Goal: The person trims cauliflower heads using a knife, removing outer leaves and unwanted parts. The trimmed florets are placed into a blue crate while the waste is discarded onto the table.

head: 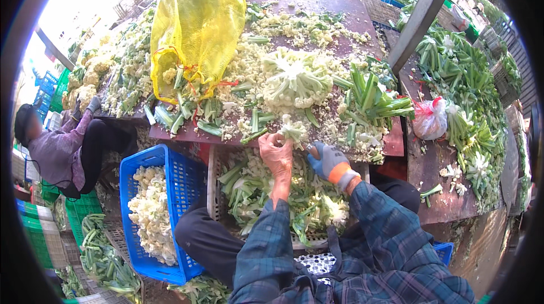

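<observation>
My bare left hand (276,154) pinches a pale cauliflower floret (293,128) by its side, just beyond the front edge of the table. Close to its right is my right hand (332,162), in a grey and blue glove with an orange band. Its fingers are curled around a small tool (313,151) pointing at the floret; the grip hides most of it. Ahead of both hands, a large cut cauliflower head (296,78) rests stem side up on the table. Below them, a crate (213,180) between my knees is heaped with cauliflower leaves and stems (255,189).
A blue plastic basket (165,214) of florets stands at my left. A yellow mesh bag (199,27) lies on the littered tabletop (276,51). Cut leaf stalks (374,97) lie at right, near a slanting post (420,19). Another person (68,146) sits at far left.
</observation>
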A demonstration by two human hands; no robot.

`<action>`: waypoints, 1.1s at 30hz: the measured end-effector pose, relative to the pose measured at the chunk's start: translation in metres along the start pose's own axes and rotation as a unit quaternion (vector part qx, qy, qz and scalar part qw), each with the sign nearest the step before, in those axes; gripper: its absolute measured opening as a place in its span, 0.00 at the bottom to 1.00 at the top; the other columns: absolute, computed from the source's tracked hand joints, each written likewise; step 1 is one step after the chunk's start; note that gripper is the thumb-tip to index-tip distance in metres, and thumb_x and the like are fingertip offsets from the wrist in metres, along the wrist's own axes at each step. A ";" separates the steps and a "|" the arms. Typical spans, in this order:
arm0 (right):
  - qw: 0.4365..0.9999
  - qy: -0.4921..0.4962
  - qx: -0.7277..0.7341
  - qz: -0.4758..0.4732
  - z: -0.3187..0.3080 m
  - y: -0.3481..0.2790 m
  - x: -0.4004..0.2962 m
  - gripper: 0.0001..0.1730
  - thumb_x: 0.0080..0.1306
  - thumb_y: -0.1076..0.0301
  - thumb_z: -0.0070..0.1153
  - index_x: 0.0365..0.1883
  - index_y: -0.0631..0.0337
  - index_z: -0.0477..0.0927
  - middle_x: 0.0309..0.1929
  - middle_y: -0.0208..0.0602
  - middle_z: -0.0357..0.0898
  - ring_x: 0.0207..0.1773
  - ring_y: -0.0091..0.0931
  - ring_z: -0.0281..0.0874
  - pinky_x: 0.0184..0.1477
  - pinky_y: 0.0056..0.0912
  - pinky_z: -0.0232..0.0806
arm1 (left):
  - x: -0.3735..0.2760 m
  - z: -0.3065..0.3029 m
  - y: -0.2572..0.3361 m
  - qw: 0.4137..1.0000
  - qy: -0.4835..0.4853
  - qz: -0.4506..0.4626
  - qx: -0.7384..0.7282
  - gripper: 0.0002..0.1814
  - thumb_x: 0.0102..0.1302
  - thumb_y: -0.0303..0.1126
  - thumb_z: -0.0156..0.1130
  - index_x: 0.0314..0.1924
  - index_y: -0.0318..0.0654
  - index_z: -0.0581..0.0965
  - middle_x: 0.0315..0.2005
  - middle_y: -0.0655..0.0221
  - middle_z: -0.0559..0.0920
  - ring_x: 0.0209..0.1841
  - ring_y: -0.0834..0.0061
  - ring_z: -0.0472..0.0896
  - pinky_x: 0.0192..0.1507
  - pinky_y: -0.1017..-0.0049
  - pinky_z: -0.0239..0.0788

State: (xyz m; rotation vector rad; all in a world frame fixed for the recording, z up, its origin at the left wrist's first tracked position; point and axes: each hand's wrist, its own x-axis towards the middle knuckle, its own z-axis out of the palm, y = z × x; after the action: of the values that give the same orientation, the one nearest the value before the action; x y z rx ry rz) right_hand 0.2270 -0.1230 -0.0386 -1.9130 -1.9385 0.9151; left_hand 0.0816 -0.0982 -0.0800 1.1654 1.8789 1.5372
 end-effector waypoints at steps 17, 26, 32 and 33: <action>0.996 -0.066 -0.022 0.050 0.004 0.018 0.011 0.23 0.66 0.52 0.50 0.41 0.66 0.78 0.38 0.62 0.80 0.45 0.52 0.78 0.46 0.47 0.67 | 0.016 -0.011 -0.016 0.992 -0.020 0.121 0.041 0.05 0.44 0.24 0.66 0.23 0.33 0.78 0.31 0.63 0.80 0.31 0.69 0.78 0.35 0.73 0.70; 0.999 -0.008 0.036 0.030 0.008 0.024 0.005 0.19 0.67 0.51 0.50 0.38 0.60 0.77 0.35 0.53 0.80 0.38 0.50 0.77 0.42 0.50 0.67 | 0.035 -0.024 -0.029 0.987 -0.108 0.115 -0.016 0.07 0.48 0.21 0.65 0.31 0.30 0.81 0.40 0.65 0.80 0.31 0.76 0.82 0.31 0.79 0.73; 1.000 -0.023 0.021 -0.004 0.003 0.000 0.006 0.17 0.66 0.53 0.52 0.39 0.58 0.75 0.33 0.53 0.80 0.39 0.51 0.77 0.42 0.48 0.68 | 0.034 -0.025 -0.026 0.987 -0.101 0.127 -0.001 0.06 0.48 0.20 0.64 0.30 0.31 0.81 0.38 0.66 0.80 0.27 0.76 0.81 0.30 0.78 0.73; 0.999 -0.034 0.016 -0.004 0.001 -0.006 0.007 0.17 0.66 0.52 0.52 0.39 0.58 0.75 0.34 0.53 0.80 0.40 0.51 0.78 0.43 0.48 0.68 | 0.034 -0.024 -0.024 0.986 -0.096 0.140 0.004 0.06 0.48 0.19 0.64 0.30 0.31 0.81 0.38 0.66 0.80 0.26 0.76 0.81 0.30 0.79 0.73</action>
State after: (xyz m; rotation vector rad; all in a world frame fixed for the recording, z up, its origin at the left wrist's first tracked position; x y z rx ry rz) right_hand 0.2212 -0.1158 -0.0377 -1.8781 -1.9563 1.0132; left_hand 0.0367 -0.0844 -0.0899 1.5756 1.6515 1.4951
